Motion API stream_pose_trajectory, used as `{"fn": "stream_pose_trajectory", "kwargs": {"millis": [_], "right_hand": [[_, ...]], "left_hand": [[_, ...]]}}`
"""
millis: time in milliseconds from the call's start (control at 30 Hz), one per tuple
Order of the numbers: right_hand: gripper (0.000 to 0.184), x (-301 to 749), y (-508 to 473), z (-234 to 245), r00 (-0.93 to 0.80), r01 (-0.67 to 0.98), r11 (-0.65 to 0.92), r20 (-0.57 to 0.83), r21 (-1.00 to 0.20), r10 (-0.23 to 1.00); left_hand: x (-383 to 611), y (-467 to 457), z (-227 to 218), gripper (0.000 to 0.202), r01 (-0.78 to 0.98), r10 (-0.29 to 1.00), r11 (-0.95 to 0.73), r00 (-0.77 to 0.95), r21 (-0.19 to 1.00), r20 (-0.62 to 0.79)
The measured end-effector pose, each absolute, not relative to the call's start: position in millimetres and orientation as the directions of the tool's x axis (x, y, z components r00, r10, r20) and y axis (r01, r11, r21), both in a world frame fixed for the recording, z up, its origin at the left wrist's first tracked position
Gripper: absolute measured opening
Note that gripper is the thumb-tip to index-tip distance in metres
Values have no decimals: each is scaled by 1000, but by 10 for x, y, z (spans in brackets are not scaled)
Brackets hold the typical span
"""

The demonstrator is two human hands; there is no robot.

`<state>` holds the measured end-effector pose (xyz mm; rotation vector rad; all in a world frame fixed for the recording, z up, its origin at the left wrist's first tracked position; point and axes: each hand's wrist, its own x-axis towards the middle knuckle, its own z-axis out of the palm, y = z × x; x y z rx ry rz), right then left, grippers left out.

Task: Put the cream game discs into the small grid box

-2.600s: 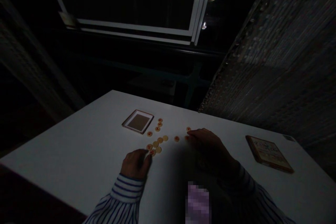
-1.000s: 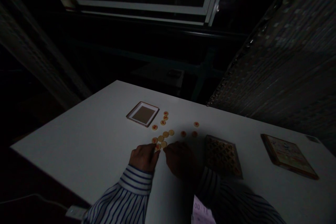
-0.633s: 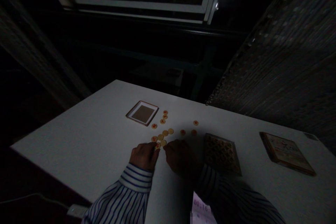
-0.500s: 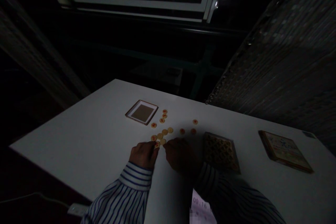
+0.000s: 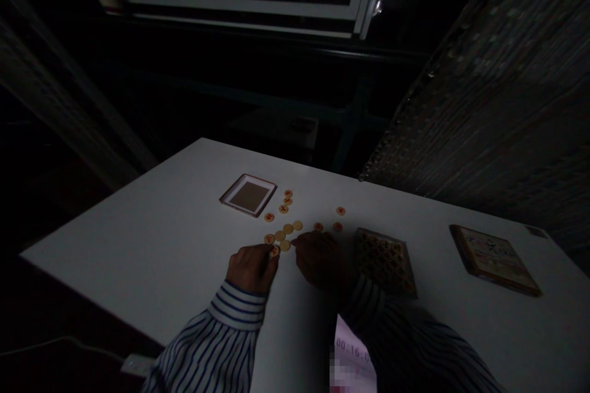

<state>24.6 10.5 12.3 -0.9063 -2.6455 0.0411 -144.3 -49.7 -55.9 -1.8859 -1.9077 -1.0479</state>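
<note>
1. Our left hand (image 5: 251, 267) rests on the table (image 5: 138, 245) on the near side of the tray (image 5: 247, 194). Its fingers are curled narrow, with the tips on the nearest disc (image 5: 275, 251). We cannot tell whether they pinch it or only press on it.
2. Our right hand (image 5: 322, 261) sits just beside the left, to the near right of the tray, in deep shadow. Its fingers point at the discs (image 5: 282, 234), but we cannot tell whether it grips one.
3. The discs are scattered from just beside the tray's right edge down to our fingertips, and several touch each other.
4. We judge that a flat disc on this smooth top may skid under a fingertip instead of lifting. That would knock the ones touching it out of place.
5. The light is poor, so we may misread the red marks and pick the wrong disc.
6. Our right sleeve (image 5: 369, 301) lies close to the board (image 5: 385, 261) to the right of the tray, and a careless forearm could shove it. The box (image 5: 493, 258) further right is well apart.
</note>
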Motion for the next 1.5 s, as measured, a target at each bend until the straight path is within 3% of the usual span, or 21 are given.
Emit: {"fn": "stream_pose_trajectory", "kwargs": {"millis": [267,667,867,1500], "right_hand": [[21,251,122,165,-732,575,808,361,-124,577],[25,420,189,364,-737,600,791,303,-117,604],[26,568,163,457,-721,624,775,311,-96,619],[22,1014,125,403,-623,617,758,459,-208,633]], "left_hand": [[-1448,-492,-541,20,917,709,-179,-132,357,693],[-1263,-486,-333,20,843,684,-261,-183,471,706],[-1124,-449,-215,18,820,681,-315,-154,477,716],[-690,-287,66,16,756,651,-452,-84,474,755]]}}
